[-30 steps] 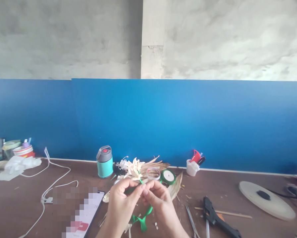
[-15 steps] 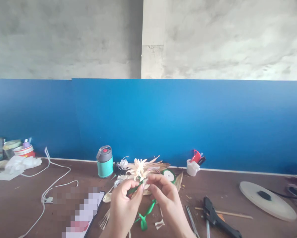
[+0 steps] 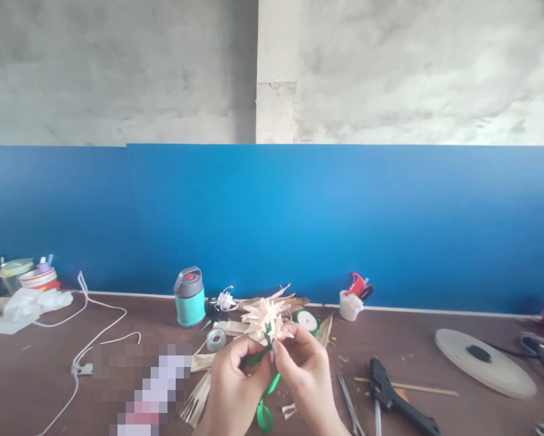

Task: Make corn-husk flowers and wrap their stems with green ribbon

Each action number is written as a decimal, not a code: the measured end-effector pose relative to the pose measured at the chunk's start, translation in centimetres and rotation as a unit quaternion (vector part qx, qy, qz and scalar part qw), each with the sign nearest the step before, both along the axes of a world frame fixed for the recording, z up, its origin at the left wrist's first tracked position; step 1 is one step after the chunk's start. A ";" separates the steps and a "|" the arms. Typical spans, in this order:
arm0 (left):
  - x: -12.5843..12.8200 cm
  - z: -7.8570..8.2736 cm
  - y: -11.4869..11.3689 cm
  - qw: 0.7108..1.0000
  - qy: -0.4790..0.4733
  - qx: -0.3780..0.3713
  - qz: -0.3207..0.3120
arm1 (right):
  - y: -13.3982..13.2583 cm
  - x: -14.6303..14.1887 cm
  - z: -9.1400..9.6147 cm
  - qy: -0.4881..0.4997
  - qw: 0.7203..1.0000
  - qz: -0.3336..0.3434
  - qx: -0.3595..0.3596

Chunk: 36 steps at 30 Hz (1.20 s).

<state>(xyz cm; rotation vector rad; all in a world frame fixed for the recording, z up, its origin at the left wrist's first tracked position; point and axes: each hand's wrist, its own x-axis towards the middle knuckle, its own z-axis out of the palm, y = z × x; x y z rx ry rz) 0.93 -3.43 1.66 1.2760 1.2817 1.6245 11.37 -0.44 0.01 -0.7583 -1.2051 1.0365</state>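
Returned right hand [image 3: 306, 366] since earlier frame to pale artificial flower [image 3: 263, 313], near centre, pinching lower bloom [image 3: 280, 329], with green stem [image 3: 256, 356] clamped in left hand [image 3: 239, 375], apparently mid-wrapping, needing taut ribbon [image 3: 272, 385].

Flower [image 3: 263, 316] between left hand [image 3: 240, 380] and right hand [image 3: 307, 370], above the table [image 3: 403, 348].
Behind them, before the partition [image 3: 321, 224], left to right: flask [image 3: 191, 306], spool [image 3: 307, 321], cup [image 3: 349, 307]. Tape [image 3: 216, 347] lies just beyond the left hand. On the right, scissors [image 3: 351, 407], then a glue gun [image 3: 397, 401] over a stick [image 3: 429, 388], then a lid [image 3: 494, 370].
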 end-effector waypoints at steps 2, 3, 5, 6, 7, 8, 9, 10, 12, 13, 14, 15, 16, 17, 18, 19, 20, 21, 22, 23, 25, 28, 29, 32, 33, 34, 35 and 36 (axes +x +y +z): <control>0.1 0.2 -0.1 1.000 -0.016 -0.005 -0.007 | 0.1 0.0 0.0 0.029 0.999 0.012 -0.009; 0.1 0.3 -0.1 1.000 -0.017 -0.005 -0.007 | 0.2 -0.1 0.1 0.044 0.999 0.020 -0.016; 0.1 0.3 -0.1 1.000 -0.011 -0.002 -0.001 | 0.3 -0.1 0.2 0.072 0.996 0.042 -0.040; 0.0 0.3 0.0 1.000 -0.005 -0.002 0.004 | 0.4 -0.2 0.3 0.086 0.993 0.055 -0.054; 0.0 0.3 0.0 1.000 0.001 -0.003 0.009 | 0.3 -0.3 0.3 0.101 0.990 0.064 -0.069; -0.1 0.3 0.1 1.000 0.005 -0.007 0.012 | 0.3 -0.4 0.4 0.117 0.987 0.072 -0.083; -0.1 0.4 0.1 1.000 0.008 -0.012 0.013 | 0.2 -0.5 0.4 0.135 0.983 0.077 -0.098; -0.2 0.4 0.1 1.000 0.011 -0.018 0.012 | 0.1 -0.6 0.5 0.155 0.978 0.082 -0.114; -0.3 0.6 0.1 1.000 0.011 -0.029 0.004 | -0.2 -0.8 0.7 0.189 0.966 0.100 -0.148; -0.3 0.6 0.1 0.999 0.009 -0.035 -0.001 | -0.3 -0.8 0.8 0.198 0.960 0.114 -0.164; -0.4 0.7 0.2 0.999 0.005 -0.039 -0.005 | -0.4 -0.7 1.0 0.200 0.956 0.127 -0.173; -0.5 0.8 0.2 0.999 -0.001 -0.041 -0.008 | -0.4 -0.6 1.2 0.192 0.956 0.137 -0.176; -0.6 0.8 0.3 0.999 -0.008 -0.041 -0.012 | -0.4 -0.5 1.4 0.173 0.959 0.142 -0.172; -0.8 0.8 0.4 0.999 -0.015 -0.038 -0.016 | -0.3 -0.3 1.5 0.150 0.965 0.139 -0.164; -1.1 0.6 0.6 0.999 -0.021 -0.036 -0.020 | -0.2 -0.1 1.7 0.121 0.971 0.135 -0.154; -1.4 0.5 0.8 0.999 -0.028 -0.034 -0.025 | -0.1 0.1 1.7 0.089 0.976 0.135 -0.145; -1.6 0.3 1.0 0.998 -0.033 -0.037 -0.030 | 0.0 0.2 1.7 0.056 0.978 0.142 -0.142; -1.9 0.1 1.1 0.997 -0.042 -0.043 -0.039 | 0.1 0.3 1.7 0.030 0.977 0.155 -0.141; -2.1 -0.1 1.3 0.997 -0.049 -0.044 -0.038 | 0.2 0.3 1.5 0.011 0.976 0.168 -0.140; -2.2 -0.3 1.4 0.997 -0.056 -0.044 -0.035 | 0.2 0.2 1.3 -0.003 0.974 0.179 -0.140; -2.3 -0.6 1.5 0.997 -0.068 -0.041 -0.024 | 0.0 -0.2 1.0 -0.024 0.977 0.168 -0.130; -2.2 -0.8 1.5 0.995 -0.092 -0.045 -0.018 | -0.6 -0.6 0.9 -0.093 0.988 0.077 -0.099; -2.2 -0.9 1.5 0.994 -0.100 -0.047 -0.021 | -0.8 -0.7 0.9 -0.116 0.988 0.047 -0.088; -2.2 -0.9 1.6 0.991 -0.124 -0.044 -0.031 | -1.2 -0.8 1.0 -0.159 0.986 -0.002 -0.056; -2.2 -1.0 1.6 0.990 -0.130 -0.042 -0.035 | -1.3 -0.9 0.9 -0.172 0.984 -0.015 -0.043; -2.2 -1.0 1.6 0.990 -0.133 -0.041 -0.037 | -1.3 -0.9 0.8 -0.189 0.981 -0.034 -0.026; -2.2 -1.0 1.6 0.990 -0.132 -0.039 -0.040 | -1.4 -0.9 0.6 -0.209 0.976 -0.058 -0.004; -2.1 -1.0 1.5 0.990 -0.128 -0.035 -0.039 | -1.4 -0.9 0.4 -0.228 0.970 -0.084 0.019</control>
